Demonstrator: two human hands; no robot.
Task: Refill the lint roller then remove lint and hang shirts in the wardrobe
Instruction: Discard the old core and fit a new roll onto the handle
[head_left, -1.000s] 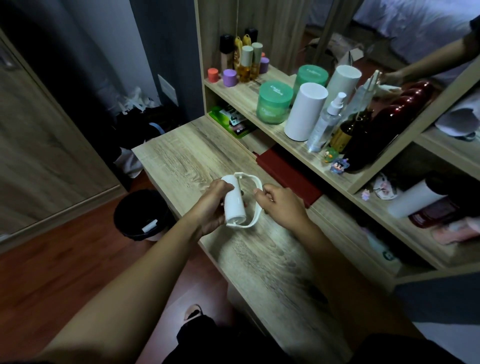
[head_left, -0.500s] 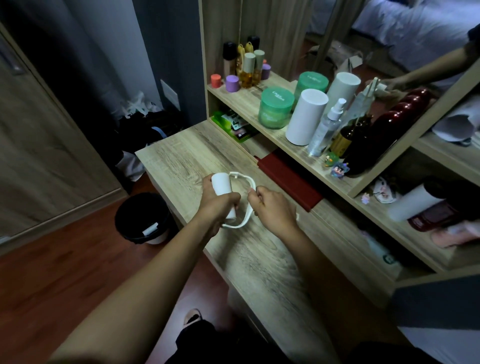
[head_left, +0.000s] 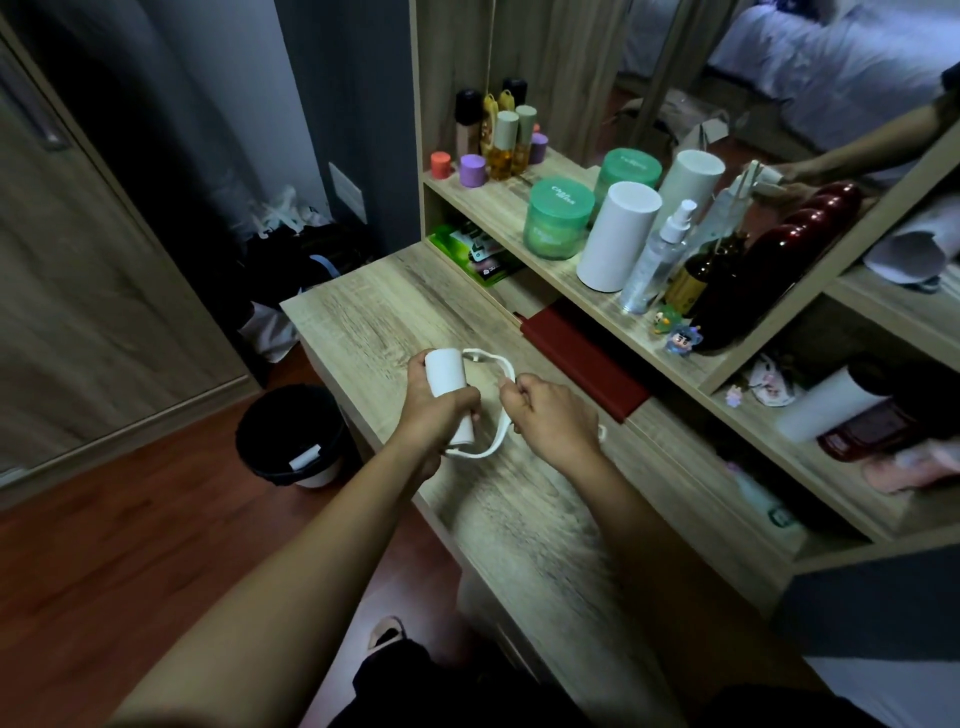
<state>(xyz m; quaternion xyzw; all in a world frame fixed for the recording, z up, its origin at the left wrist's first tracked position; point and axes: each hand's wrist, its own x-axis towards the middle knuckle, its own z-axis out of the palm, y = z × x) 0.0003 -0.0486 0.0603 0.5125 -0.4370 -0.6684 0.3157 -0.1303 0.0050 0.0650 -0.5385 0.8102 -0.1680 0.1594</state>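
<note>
Above the wooden desk (head_left: 519, 530) my left hand (head_left: 434, 410) is wrapped around a white paper roll (head_left: 445, 371), which sticks out past my fingers toward the upper left. My right hand (head_left: 553, 421) pinches the white looped frame of the lint roller (head_left: 501, 371) beside it. The frame curves from the roll's far end round to its near end under my left hand. Whether the roll sits on the frame's axle I cannot tell, as my fingers hide the joint. No shirts are in view.
A black waste bin (head_left: 288, 434) stands on the floor left of the desk. The shelf behind holds green jars (head_left: 558, 218), a white cylinder (head_left: 618, 236), spray bottles and dark red bottles. A red book (head_left: 582, 358) lies at the desk's back edge. A wardrobe door (head_left: 78, 291) is at left.
The white roll has tilted and shifted left in my left hand, its far end now pointing up-left. My right hand keeps its hold on the frame. The camera view drifted slightly.
</note>
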